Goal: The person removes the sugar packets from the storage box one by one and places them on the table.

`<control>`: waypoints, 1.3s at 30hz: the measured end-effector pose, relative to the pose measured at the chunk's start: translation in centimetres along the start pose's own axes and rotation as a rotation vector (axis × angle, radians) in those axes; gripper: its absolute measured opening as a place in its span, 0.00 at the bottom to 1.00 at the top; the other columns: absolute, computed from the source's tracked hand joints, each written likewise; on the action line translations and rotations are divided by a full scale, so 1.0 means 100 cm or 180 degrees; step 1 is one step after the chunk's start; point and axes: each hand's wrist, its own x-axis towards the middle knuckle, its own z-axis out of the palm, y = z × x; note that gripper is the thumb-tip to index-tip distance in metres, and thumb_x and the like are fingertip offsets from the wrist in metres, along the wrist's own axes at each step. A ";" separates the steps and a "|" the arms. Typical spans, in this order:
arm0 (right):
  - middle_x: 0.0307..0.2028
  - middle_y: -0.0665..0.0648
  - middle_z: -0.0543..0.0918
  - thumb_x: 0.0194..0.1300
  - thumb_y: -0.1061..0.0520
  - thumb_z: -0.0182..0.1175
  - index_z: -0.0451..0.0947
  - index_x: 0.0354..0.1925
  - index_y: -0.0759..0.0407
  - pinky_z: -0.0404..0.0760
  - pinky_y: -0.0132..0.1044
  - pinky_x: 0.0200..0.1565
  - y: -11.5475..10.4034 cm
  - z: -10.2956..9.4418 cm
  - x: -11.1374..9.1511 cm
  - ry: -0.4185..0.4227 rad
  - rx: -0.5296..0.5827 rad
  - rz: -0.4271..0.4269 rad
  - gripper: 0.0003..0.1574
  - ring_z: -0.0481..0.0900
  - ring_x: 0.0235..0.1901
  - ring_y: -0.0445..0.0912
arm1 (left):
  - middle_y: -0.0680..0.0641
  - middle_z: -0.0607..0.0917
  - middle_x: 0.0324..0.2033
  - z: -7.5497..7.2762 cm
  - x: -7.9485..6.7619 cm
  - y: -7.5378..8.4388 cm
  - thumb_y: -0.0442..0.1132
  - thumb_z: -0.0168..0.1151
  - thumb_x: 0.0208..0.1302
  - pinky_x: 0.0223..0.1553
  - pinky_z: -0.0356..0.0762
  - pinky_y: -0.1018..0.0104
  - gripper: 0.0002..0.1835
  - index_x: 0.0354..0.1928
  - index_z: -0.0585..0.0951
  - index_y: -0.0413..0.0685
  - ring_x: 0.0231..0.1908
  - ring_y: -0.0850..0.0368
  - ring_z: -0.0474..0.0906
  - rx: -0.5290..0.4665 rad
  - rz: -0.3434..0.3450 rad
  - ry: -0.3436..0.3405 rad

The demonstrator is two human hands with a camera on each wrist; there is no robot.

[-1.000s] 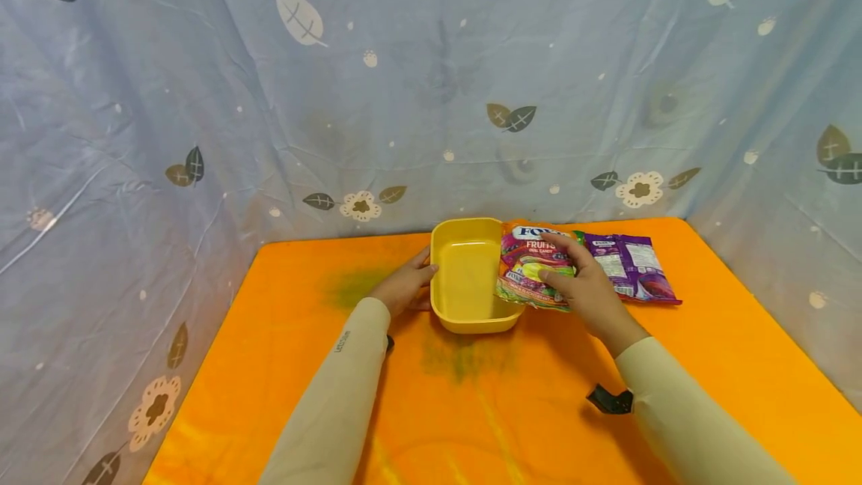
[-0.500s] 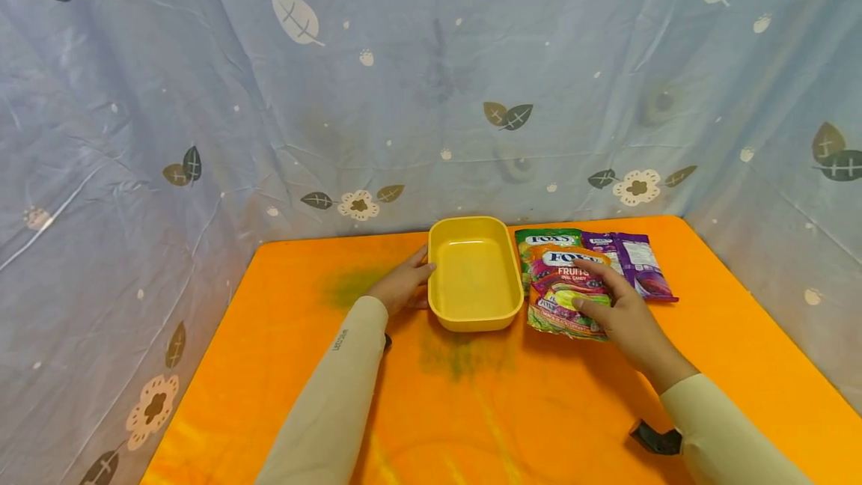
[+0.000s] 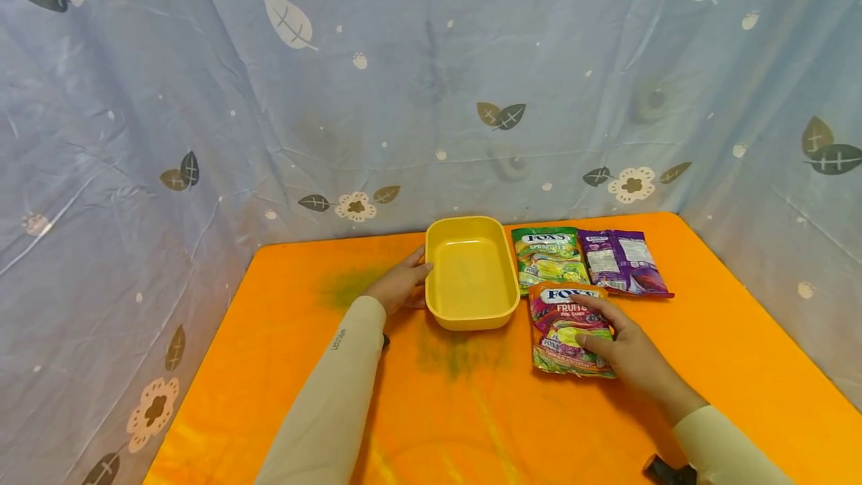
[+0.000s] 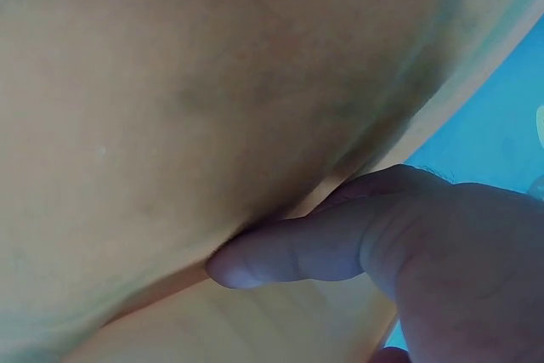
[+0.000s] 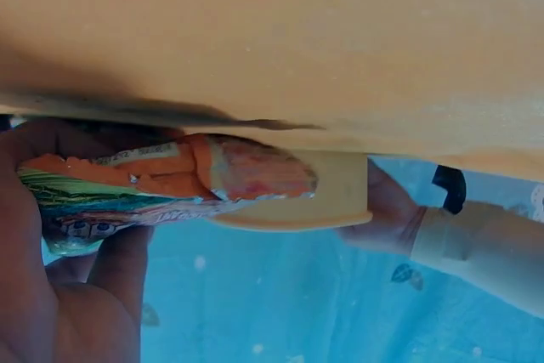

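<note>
A yellow plastic tub (image 3: 471,320) stands on the orange cloth, its inside bare. At its left wall is my left hand (image 3: 399,284), the fingers laid along the outside and one fingertip right at the rim; the left wrist view shows the thumb (image 4: 289,252) stretched out against a pale surface. My right hand (image 3: 636,358) grips an orange and red bag of Fox's fruit candy (image 3: 566,350) by its right side, thumb on the front. The right wrist view has the candy bag (image 5: 161,180) edge-on between thumb and fingers, close over the cloth.
Behind the held bag lie a green Fox's candy bag (image 3: 548,260) and a purple candy bag (image 3: 622,264), side by side right of the tub. A blue patterned curtain (image 3: 431,96) rises along the table's back and sides. Black straps (image 3: 667,470) show at the wrists.
My right hand has brought the fruit candy bag from beside the tub's right rim toward the front, uncovering the green bag. The left hand has stayed at the tub.
</note>
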 end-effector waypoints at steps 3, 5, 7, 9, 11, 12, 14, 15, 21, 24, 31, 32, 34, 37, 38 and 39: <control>0.63 0.64 0.60 0.68 0.51 0.60 0.59 0.71 0.40 0.80 0.43 0.45 0.002 0.003 0.001 -0.0114 0.0095 0.0032 0.37 0.73 0.52 0.60 | 0.48 0.70 0.62 -0.001 0.001 -0.001 0.53 0.49 0.73 0.43 0.80 0.52 0.31 0.72 0.51 0.83 0.53 0.54 0.76 0.0071 0.0001 0.0020; 0.63 0.65 0.61 0.68 0.51 0.60 0.59 0.71 0.40 0.80 0.43 0.45 0.004 0.004 0.002 -0.0166 0.0085 0.0046 0.37 0.72 0.52 0.60 | 0.49 0.70 0.62 -0.002 0.001 0.000 0.53 0.49 0.73 0.43 0.80 0.51 0.31 0.72 0.51 0.83 0.53 0.54 0.76 0.0093 0.0001 0.0025; 0.64 0.64 0.61 0.68 0.51 0.60 0.59 0.71 0.41 0.80 0.41 0.46 0.006 0.005 0.003 -0.0190 0.0036 0.0056 0.37 0.73 0.53 0.58 | 0.48 0.70 0.63 -0.002 0.002 -0.001 0.53 0.49 0.73 0.43 0.80 0.51 0.31 0.72 0.51 0.82 0.54 0.54 0.75 0.0093 0.0015 0.0018; 0.64 0.64 0.62 0.68 0.52 0.60 0.61 0.70 0.43 0.79 0.40 0.47 0.006 0.004 0.004 -0.0216 -0.0010 0.0046 0.36 0.73 0.53 0.57 | 0.48 0.70 0.63 -0.003 0.002 -0.001 0.52 0.48 0.73 0.43 0.80 0.51 0.31 0.72 0.50 0.82 0.54 0.54 0.75 0.0085 0.0013 0.0010; 0.63 0.64 0.63 0.68 0.53 0.60 0.62 0.70 0.47 0.79 0.41 0.47 0.006 0.004 0.005 -0.0252 -0.0038 0.0041 0.35 0.73 0.52 0.57 | 0.47 0.69 0.63 -0.003 0.002 -0.001 0.52 0.48 0.74 0.43 0.80 0.51 0.31 0.72 0.50 0.82 0.54 0.54 0.74 0.0101 0.0011 0.0001; 0.63 0.64 0.63 0.68 0.53 0.60 0.62 0.70 0.49 0.78 0.41 0.47 0.005 0.004 0.005 -0.0260 -0.0082 0.0035 0.34 0.73 0.52 0.57 | 0.47 0.70 0.63 -0.004 0.002 -0.001 0.52 0.47 0.74 0.42 0.80 0.51 0.31 0.73 0.49 0.82 0.54 0.53 0.75 0.0122 0.0006 0.0000; 0.62 0.65 0.64 0.68 0.51 0.59 0.63 0.69 0.51 0.78 0.43 0.48 0.003 0.003 0.005 -0.0238 -0.0195 0.0070 0.34 0.72 0.52 0.57 | 0.47 0.70 0.63 -0.004 0.003 0.000 0.52 0.47 0.74 0.42 0.80 0.51 0.30 0.73 0.49 0.82 0.53 0.53 0.75 0.0145 0.0007 -0.0011; 0.62 0.65 0.64 0.68 0.49 0.59 0.63 0.69 0.52 0.77 0.44 0.49 0.001 0.002 0.004 -0.0217 -0.0281 0.0097 0.34 0.72 0.53 0.57 | 0.46 0.71 0.62 -0.003 0.003 0.000 0.52 0.46 0.74 0.42 0.80 0.51 0.30 0.73 0.49 0.81 0.53 0.52 0.76 0.0158 0.0015 -0.0017; 0.58 0.66 0.63 0.67 0.42 0.59 0.69 0.65 0.53 0.72 0.58 0.52 -0.006 -0.005 -0.001 0.0001 -0.1024 0.0086 0.33 0.65 0.53 0.59 | 0.47 0.73 0.60 -0.002 0.003 -0.003 0.53 0.46 0.74 0.42 0.80 0.52 0.29 0.73 0.51 0.78 0.51 0.52 0.77 0.0462 0.0124 0.0130; 0.57 0.68 0.62 0.67 0.42 0.59 0.72 0.62 0.54 0.70 0.62 0.50 -0.008 -0.011 -0.004 0.0124 -0.1354 0.0027 0.31 0.62 0.53 0.61 | 0.50 0.73 0.61 -0.001 0.000 -0.006 0.57 0.45 0.73 0.50 0.74 0.52 0.29 0.74 0.54 0.73 0.54 0.53 0.74 0.1074 0.0312 0.0432; 0.63 0.68 0.62 0.70 0.47 0.56 0.68 0.64 0.61 0.73 0.57 0.51 -0.018 -0.021 0.009 0.0137 -0.1317 -0.0225 0.30 0.69 0.56 0.66 | 0.53 0.72 0.62 -0.008 -0.009 -0.007 0.65 0.44 0.69 0.63 0.60 0.49 0.31 0.68 0.70 0.62 0.64 0.51 0.64 0.2045 0.0613 0.1047; 0.62 0.68 0.64 0.70 0.48 0.57 0.68 0.64 0.61 0.76 0.55 0.49 -0.021 -0.022 0.012 0.0148 -0.1344 -0.0272 0.30 0.72 0.53 0.64 | 0.53 0.75 0.60 -0.009 -0.010 -0.006 0.65 0.45 0.69 0.62 0.61 0.49 0.30 0.66 0.73 0.61 0.62 0.51 0.66 0.2113 0.0633 0.1104; 0.60 0.66 0.68 0.70 0.48 0.57 0.69 0.64 0.61 0.79 0.52 0.45 -0.028 -0.022 0.017 0.0175 -0.1474 -0.0390 0.30 0.75 0.48 0.61 | 0.53 0.79 0.56 -0.014 -0.013 -0.003 0.62 0.47 0.70 0.60 0.65 0.51 0.26 0.61 0.78 0.59 0.59 0.51 0.70 0.2314 0.0704 0.1201; 0.58 0.64 0.72 0.69 0.47 0.57 0.68 0.64 0.60 0.80 0.49 0.42 -0.040 -0.020 0.025 0.0196 -0.1657 -0.0565 0.31 0.75 0.46 0.57 | 0.53 0.80 0.53 -0.020 -0.016 0.005 0.60 0.49 0.70 0.58 0.67 0.52 0.25 0.58 0.80 0.55 0.57 0.51 0.72 0.2572 0.0783 0.1315; 0.58 0.63 0.72 0.69 0.46 0.57 0.68 0.64 0.60 0.80 0.50 0.43 -0.044 -0.019 0.028 0.0203 -0.1732 -0.0599 0.32 0.74 0.46 0.57 | 0.51 0.79 0.55 -0.022 -0.016 0.009 0.60 0.49 0.70 0.59 0.65 0.51 0.26 0.60 0.79 0.53 0.58 0.50 0.70 0.2689 0.0806 0.1346; 0.58 0.62 0.72 0.69 0.44 0.57 0.68 0.65 0.59 0.79 0.52 0.45 -0.049 -0.018 0.032 0.0219 -0.1811 -0.0626 0.33 0.74 0.47 0.57 | 0.50 0.77 0.57 -0.025 -0.016 0.011 0.61 0.49 0.69 0.60 0.64 0.50 0.28 0.61 0.77 0.52 0.60 0.48 0.68 0.2807 0.0847 0.1374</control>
